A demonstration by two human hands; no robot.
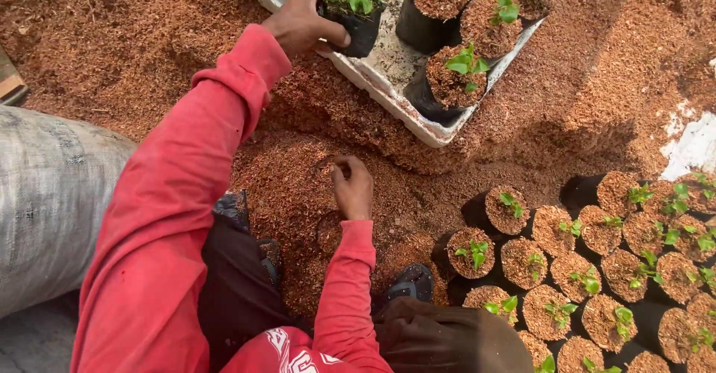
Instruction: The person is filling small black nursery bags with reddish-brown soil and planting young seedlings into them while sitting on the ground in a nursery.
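While crouched over sawdust (567, 82) | left hand (302, 22) grasping pot (356, 24) at tray (388, 93) | right hand (353, 188) clenched, fingertips in sawdust

I see ground (597, 67) covered with reddish-brown sawdust in daylight, a grey woven sack (45, 194) at left.

Left hand (302, 22) grips seedling pot (356, 16) in white tray (388, 93); right hand (352, 188) in sawdust (298, 171).
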